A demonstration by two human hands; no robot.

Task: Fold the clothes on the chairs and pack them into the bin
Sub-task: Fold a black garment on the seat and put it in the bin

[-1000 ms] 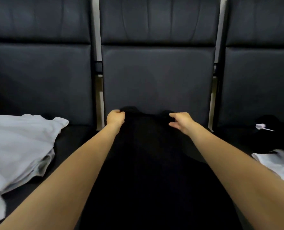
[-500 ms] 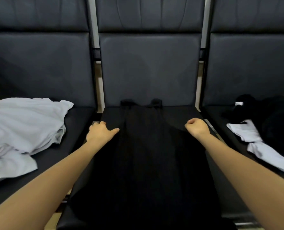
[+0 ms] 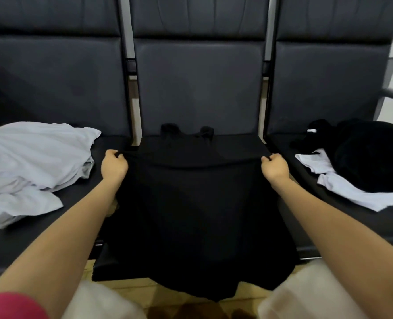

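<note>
My left hand [image 3: 114, 168] pinches one side of the black tank top [image 3: 197, 203], and my right hand [image 3: 275, 168] pinches the other side. The top lies stretched between my fingers on the middle chair [image 3: 197, 88]. White clothes [image 3: 30, 162] sit left of my left hand. More clothes [image 3: 363, 166] lie right of my right hand.

Left hand [image 3: 114, 168] and right hand [image 3: 275, 168] pinch a black garment [image 3: 191, 203] over the middle chair [image 3: 197, 88].

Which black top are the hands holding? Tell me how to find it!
Find the row of three dark chairs and pick the middle seat. The black tank top lies spread flat there, hem hanging off the front, left hand and right hand pinching its sides. Other clothes lie crumpled; only this has two shoulder straps.
</note>
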